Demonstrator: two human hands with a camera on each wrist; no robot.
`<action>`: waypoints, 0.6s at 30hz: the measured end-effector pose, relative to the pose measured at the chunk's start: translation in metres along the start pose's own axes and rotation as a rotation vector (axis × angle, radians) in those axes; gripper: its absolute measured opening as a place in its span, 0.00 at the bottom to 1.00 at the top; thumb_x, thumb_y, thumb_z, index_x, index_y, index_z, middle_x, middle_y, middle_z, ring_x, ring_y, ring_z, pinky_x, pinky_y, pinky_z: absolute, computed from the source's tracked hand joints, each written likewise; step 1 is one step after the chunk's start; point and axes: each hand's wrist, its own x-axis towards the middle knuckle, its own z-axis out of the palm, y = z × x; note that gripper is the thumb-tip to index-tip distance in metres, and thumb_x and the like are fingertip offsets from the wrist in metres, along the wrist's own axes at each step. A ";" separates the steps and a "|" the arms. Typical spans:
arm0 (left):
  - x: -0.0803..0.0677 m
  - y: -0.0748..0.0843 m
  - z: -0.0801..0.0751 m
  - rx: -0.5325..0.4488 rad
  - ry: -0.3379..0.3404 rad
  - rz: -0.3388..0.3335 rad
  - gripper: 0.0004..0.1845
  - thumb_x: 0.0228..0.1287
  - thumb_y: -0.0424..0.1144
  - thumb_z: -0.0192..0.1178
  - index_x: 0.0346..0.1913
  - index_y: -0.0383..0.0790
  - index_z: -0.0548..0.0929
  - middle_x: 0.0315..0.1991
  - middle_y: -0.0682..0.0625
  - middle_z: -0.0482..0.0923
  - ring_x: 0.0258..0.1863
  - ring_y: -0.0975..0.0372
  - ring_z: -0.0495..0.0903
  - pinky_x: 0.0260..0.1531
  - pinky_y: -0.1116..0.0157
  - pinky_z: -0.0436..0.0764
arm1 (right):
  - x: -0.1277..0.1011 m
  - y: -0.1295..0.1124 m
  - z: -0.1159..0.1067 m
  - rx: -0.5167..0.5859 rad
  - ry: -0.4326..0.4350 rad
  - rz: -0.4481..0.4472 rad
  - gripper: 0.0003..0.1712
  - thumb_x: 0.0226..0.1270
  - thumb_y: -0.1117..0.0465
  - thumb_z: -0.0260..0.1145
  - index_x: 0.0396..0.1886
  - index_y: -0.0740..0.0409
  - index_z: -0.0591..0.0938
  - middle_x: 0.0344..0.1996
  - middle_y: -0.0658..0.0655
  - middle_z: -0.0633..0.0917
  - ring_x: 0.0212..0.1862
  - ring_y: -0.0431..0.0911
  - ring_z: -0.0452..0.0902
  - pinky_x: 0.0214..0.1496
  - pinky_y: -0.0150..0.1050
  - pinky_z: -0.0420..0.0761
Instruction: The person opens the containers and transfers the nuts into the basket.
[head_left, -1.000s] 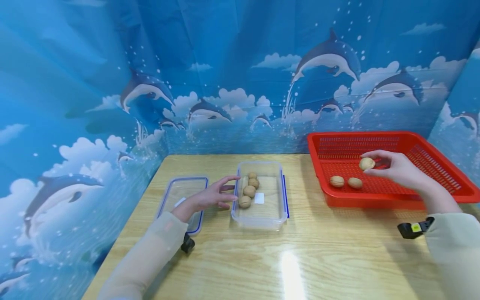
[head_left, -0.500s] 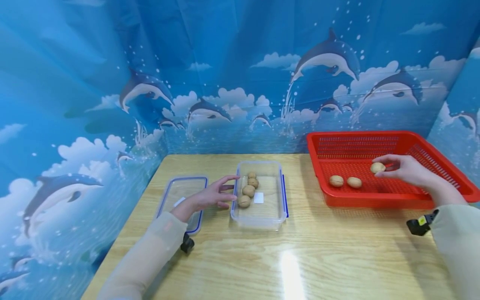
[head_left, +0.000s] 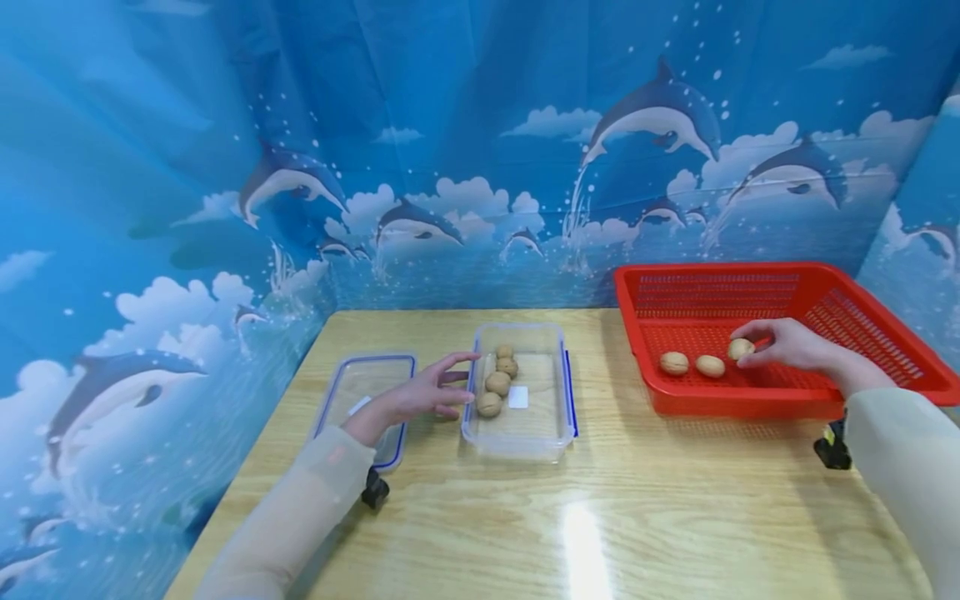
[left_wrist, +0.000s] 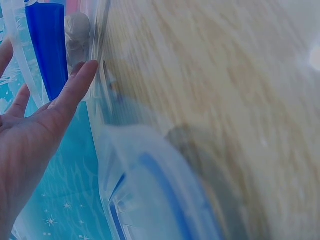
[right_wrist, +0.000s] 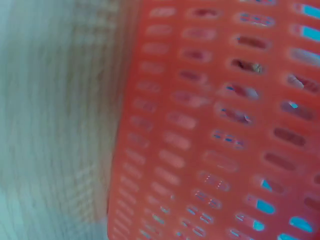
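My right hand (head_left: 783, 346) reaches into the red basket (head_left: 885, 333) and pinches a walnut (head_left: 741, 348) low over its floor. Two more walnuts (head_left: 673, 362) (head_left: 709, 366) lie just left of it in the basket. My left hand (head_left: 427, 390) rests with straight fingers against the left wall of the clear plastic box (head_left: 536, 437), which holds several walnuts (head_left: 497, 382). In the left wrist view, the fingers (left_wrist: 75, 85) touch the box's edge by a blue clip (left_wrist: 47, 45). The right wrist view shows only the blurred basket wall (right_wrist: 225, 130).
The box's clear lid (head_left: 360, 392) with a blue rim lies flat on the wooden table (head_left: 600, 517) under my left wrist. Blue dolphin-print curtains close in the table at the back and on both sides. A glare spot (head_left: 581, 542) marks the table's near middle.
My right hand has carried the walnut down and a little right, from above the basket to just over its floor beside the other two. The left hand has stayed still.
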 end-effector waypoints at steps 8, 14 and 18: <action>0.001 0.000 -0.001 -0.005 -0.004 -0.002 0.37 0.70 0.34 0.57 0.77 0.52 0.53 0.74 0.34 0.47 0.21 0.64 0.65 0.30 0.64 0.74 | 0.006 0.005 0.004 -0.043 -0.089 0.000 0.29 0.56 0.57 0.75 0.51 0.72 0.79 0.44 0.65 0.81 0.45 0.56 0.73 0.43 0.50 0.78; 0.001 0.000 0.000 -0.010 -0.009 -0.010 0.37 0.71 0.33 0.57 0.77 0.52 0.52 0.74 0.34 0.47 0.17 0.64 0.60 0.30 0.64 0.73 | 0.007 0.006 0.006 -0.024 -0.141 0.031 0.29 0.56 0.55 0.75 0.51 0.71 0.79 0.44 0.63 0.81 0.46 0.57 0.72 0.47 0.53 0.76; 0.000 0.000 0.000 -0.016 -0.008 -0.010 0.38 0.70 0.34 0.58 0.77 0.52 0.53 0.74 0.34 0.47 0.17 0.64 0.60 0.30 0.64 0.73 | 0.008 0.005 0.005 -0.013 -0.151 0.046 0.31 0.56 0.55 0.75 0.52 0.72 0.78 0.45 0.64 0.81 0.47 0.58 0.72 0.47 0.55 0.77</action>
